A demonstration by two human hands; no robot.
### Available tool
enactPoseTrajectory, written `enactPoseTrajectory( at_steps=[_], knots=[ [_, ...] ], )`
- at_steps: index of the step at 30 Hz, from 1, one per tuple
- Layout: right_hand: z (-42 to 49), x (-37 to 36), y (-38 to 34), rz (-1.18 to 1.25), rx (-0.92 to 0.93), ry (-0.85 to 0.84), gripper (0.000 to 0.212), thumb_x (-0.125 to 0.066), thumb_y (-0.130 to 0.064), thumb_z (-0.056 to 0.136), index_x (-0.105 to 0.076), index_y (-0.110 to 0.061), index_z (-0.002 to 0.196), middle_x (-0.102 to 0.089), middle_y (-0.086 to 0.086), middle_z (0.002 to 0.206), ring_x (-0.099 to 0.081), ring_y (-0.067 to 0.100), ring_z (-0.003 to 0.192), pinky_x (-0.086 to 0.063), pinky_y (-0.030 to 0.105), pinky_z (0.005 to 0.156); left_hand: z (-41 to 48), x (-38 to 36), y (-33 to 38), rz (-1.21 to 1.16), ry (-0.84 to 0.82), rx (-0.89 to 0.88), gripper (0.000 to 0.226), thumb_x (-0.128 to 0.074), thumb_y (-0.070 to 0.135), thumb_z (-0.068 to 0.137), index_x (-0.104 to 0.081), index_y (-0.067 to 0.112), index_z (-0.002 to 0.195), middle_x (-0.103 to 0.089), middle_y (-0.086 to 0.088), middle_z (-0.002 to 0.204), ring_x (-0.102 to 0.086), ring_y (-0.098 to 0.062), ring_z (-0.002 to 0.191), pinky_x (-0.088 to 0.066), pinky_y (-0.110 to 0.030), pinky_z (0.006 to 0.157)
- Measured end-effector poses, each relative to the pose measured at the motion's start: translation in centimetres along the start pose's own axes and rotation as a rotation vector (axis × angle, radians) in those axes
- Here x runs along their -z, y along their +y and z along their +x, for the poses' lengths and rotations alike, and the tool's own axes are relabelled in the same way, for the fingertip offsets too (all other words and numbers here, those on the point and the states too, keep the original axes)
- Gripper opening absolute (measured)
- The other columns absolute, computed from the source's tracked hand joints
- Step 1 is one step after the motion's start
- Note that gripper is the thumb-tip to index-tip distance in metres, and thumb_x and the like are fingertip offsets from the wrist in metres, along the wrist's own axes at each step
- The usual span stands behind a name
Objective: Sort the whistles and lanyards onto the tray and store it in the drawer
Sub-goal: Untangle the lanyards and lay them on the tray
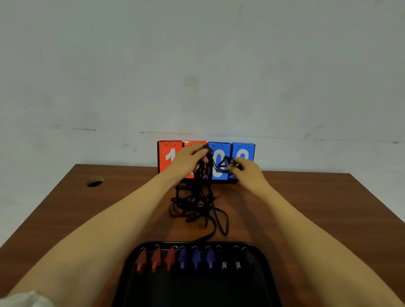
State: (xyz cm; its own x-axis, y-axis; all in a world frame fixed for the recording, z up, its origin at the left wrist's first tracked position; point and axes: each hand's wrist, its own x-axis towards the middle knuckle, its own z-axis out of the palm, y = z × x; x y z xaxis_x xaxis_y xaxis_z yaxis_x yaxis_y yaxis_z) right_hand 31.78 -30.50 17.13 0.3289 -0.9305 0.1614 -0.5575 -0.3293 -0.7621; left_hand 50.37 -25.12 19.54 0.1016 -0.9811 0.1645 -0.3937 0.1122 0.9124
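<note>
Gripping the black lanyards (197,201) high in a bunch, the left hand (189,159) has its fingers (201,153) curled round the top of the tangle. The right hand (248,171), just beside it, pinches one loop drawn sideways out of the bunch.

The bunch hangs roughly upright from the left hand. Its lower loops pool on the counter (313,210), between the hands and the tray (269,265). The pinched strand runs across, left to right, so I judge that freeing it means pulling rightward, away from the left hand, which acts as the anchor. The right hand is the nearer to that strand.

The tray lies on the person's side of the tangle, and one strand trails down to its far rim. The whistles (195,259) already sit along that rim in a row, red, then blue, then dark ones, with the rest of the tray bare. No drawer is in view.

Behind the hands stands a flip scoreboard (242,151). A white "1" shows on a red card and a "0" on a blue one. The other two digits are partly hidden and I cannot read them. No brand is readable.
</note>
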Motion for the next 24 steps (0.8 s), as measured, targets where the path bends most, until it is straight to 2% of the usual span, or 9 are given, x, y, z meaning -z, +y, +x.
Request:
enactPoseTrajectory(
  at_steps=[3,4,6,9,12,14,17,20,24],
  knots=[
    [-0.3,-1.0,0.2,-0.181,0.024,-0.059,0.019,-0.05,-0.019,0.097,-0.051,-0.016,0.078,-0.052,0.003,0.073,-0.047,0.018,0.064,-0.034,0.025,0.056,0.4,-0.5,1.5,-0.09,0.001,-0.098,0.023,-0.045,0.019,0.099,-0.065,0.018,0.109,-0.057,0.005,0.071,-0.043,-0.007,0.054,-0.036,-0.017,0.053],
    [-0.2,-1.2,0.6,-0.243,0.014,-0.078,0.012,-0.05,-0.02,0.097,-0.055,-0.012,0.089,-0.054,0.005,0.079,-0.05,0.022,0.069,-0.037,0.028,0.059,0.5,-0.4,1.8,-0.134,0.061,-0.119,0.023,-0.045,0.019,0.098,-0.065,0.017,0.109,-0.057,0.005,0.072,-0.044,-0.007,0.056,-0.037,-0.017,0.055],
    [-0.2,-1.3,1.4,-0.401,-0.034,-0.085,0.022,-0.049,-0.021,0.097,-0.055,-0.007,0.114,-0.06,0.012,0.099,-0.057,0.03,0.085,-0.045,0.036,0.069,0.9,0.1,1.7,-0.252,0.284,-0.142,0.021,-0.046,0.016,0.098,-0.065,0.013,0.104,-0.058,0.004,0.074,-0.047,-0.008,0.06,-0.039,-0.019,0.058],
    [0.0,-0.5,2.8,-0.314,-0.19,0.011,0.026,-0.048,-0.019,0.097,-0.056,-0.004,0.117,-0.062,0.019,0.111,-0.058,0.03,0.089,-0.045,0.035,0.072,1.3,1.7,0.2,-0.254,0.531,-0.099,0.019,-0.045,0.017,0.096,-0.062,0.013,0.089,-0.055,0.003,0.071,-0.047,-0.014,0.065,-0.037,-0.022,0.059],
    [0.5,0.4,3.4,0.008,-0.287,0.132,0.026,-0.049,-0.012,0.096,-0.057,-0.001,0.118,-0.062,0.017,0.117,-0.061,0.027,0.095,-0.044,0.029,0.073,0.7,2.3,-1.7,0.124,0.442,0.092,0.033,-0.04,0.022,0.096,-0.06,0.006,0.075,-0.052,-0.003,0.065,-0.043,-0.017,0.058,-0.037,-0.026,0.056],
    [0.7,0.9,3.2,0.211,-0.313,0.239,0.026,-0.046,-0.007,0.096,-0.057,-0.001,0.119,-0.063,0.015,0.117,-0.064,0.029,0.099,-0.051,0.024,0.061,0.3,2.4,-2.4,0.204,0.36,0.185,0.039,-0.032,0.022,0.098,-0.056,0.008,0.07,-0.057,-0.008,0.071,-0.05,-0.023,0.063,-0.04,-0.03,0.066],
    [0.7,1.3,1.7,0.411,-0.323,0.257,0.019,-0.047,-0.011,0.097,-0.059,-0.006,0.111,-0.06,0.008,0.098,-0.062,0.021,0.083,-0.049,0.014,0.041,-0.2,1.8,-3.0,0.388,0.11,0.325,0.032,-0.031,0.017,0.099,-0.057,0.004,0.088,-0.06,-0.02,0.093,-0.059,-0.031,0.084,-0.047,-0.038,0.077],
    [0.6,1.7,-0.7,0.704,-0.3,0.181,0.013,-0.047,-0.011,0.097,-0.06,-0.01,0.097,-0.05,0.004,0.071,-0.047,0.015,0.063,-0.053,0.018,0.052,-0.5,1.1,-2.6,0.14,0.138,0.351,0.019,-0.036,0.007,0.094,-0.052,0.006,0.083,-0.058,-0.018,0.092,-0.06,-0.025,0.066,-0.052,-0.037,0.064],
    [0.7,2.1,-3.4,0.825,-0.195,0.067,0.013,-0.049,-0.013,0.096,-0.061,-0.014,0.092,-0.062,0.006,0.089,-0.054,0.017,0.079,-0.054,0.028,0.074,-0.7,0.6,-1.4,-0.337,0.098,0.363,0.019,-0.038,0.012,0.095,-0.055,0.009,0.101,-0.058,-0.008,0.094,-0.059,-0.018,0.069,-0.05,-0.025,0.06]
  ],
)
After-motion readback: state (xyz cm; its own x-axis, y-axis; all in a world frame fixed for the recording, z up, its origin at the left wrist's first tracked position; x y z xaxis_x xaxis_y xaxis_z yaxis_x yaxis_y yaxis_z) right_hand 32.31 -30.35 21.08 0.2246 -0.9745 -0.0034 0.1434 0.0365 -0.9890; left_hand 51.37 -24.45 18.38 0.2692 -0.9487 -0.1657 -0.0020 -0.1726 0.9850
